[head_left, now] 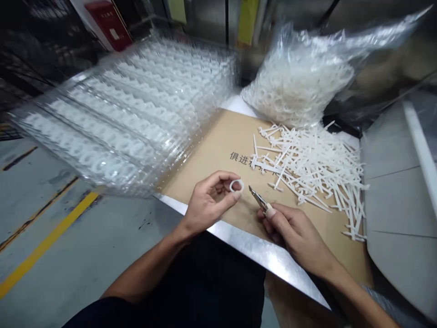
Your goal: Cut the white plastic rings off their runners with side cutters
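A worker's left hand (210,202) pinches a white plastic ring (236,185) between thumb and fingertips, holding it up just above a cardboard sheet (218,155) on a steel-edged bench (246,243), while the right hand (293,232) clenches a pair of small metal-tipped snips (257,199), their points aimed at 10 o'clock toward the ring and just apart from it. Black printed Chinese characters (238,158) on the cardboard read "俱进" at 12 o'clock from the ring; the characters after them are partly covered by plastic pieces. A loose heap of white plastic runners (314,173) spreads across the cardboard at 2 o'clock from the hands, and a clear plastic bag (297,79) packed with white rings sits beyond it at 1 o'clock. Stacked clear trays (119,114), with rows of white rings in their hollows, rise at 10 o'clock. A grey concrete floor (44,255) with a yellow line (44,241) lies at 8 o'clock, and a red wall sign (109,25) hangs at 11 o'clock, its small white label too blurred to read.
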{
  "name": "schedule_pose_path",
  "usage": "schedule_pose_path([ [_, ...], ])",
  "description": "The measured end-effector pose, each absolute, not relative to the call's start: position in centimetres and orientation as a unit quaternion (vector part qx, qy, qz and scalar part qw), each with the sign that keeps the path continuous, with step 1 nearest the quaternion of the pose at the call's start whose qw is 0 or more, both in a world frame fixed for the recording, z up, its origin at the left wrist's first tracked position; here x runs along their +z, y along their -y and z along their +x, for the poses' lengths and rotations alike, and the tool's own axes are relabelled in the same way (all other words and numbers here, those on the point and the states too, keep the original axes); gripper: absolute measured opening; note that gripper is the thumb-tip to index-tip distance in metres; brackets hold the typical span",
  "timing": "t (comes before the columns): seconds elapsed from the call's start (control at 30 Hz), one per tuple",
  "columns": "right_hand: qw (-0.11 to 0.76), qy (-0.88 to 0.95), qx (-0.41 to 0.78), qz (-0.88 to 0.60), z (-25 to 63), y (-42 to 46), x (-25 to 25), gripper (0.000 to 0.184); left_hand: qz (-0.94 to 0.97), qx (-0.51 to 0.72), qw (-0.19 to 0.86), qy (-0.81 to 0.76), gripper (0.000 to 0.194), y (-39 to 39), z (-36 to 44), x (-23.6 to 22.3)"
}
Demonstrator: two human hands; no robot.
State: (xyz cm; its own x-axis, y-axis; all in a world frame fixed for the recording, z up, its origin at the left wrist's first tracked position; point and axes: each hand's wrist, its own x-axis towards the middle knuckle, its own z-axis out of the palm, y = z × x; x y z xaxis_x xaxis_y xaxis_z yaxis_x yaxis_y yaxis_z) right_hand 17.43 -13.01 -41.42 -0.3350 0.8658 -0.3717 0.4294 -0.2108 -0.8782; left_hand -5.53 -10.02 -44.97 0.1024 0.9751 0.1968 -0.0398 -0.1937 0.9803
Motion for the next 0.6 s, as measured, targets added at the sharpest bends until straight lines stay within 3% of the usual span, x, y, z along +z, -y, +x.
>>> schedule_pose_path([
  [0.13,0.221,0.559,0.602,-0.526,17.4,12.7,-41.7,0.053,0.506,0.518,0.558,-0.406,0.017,11.2,-8.0,-42.6],
  [0.27,0.229,0.523,0.637,-0.518,17.3,12.6,-41.8,0.056,0.564,0.489,0.525,-0.410,0.017,11.6,-12.8,-37.8],
  [0.43,0.225,0.515,0.651,-0.511,17.1,12.6,-41.6,0.059,0.711,0.449,0.319,-0.437,0.021,4.9,-17.2,-30.6],
  [0.6,0.225,0.510,0.651,-0.515,17.0,12.6,-41.6,0.062,0.755,0.447,0.136,-0.459,0.014,-10.6,-15.6,-27.8],
])
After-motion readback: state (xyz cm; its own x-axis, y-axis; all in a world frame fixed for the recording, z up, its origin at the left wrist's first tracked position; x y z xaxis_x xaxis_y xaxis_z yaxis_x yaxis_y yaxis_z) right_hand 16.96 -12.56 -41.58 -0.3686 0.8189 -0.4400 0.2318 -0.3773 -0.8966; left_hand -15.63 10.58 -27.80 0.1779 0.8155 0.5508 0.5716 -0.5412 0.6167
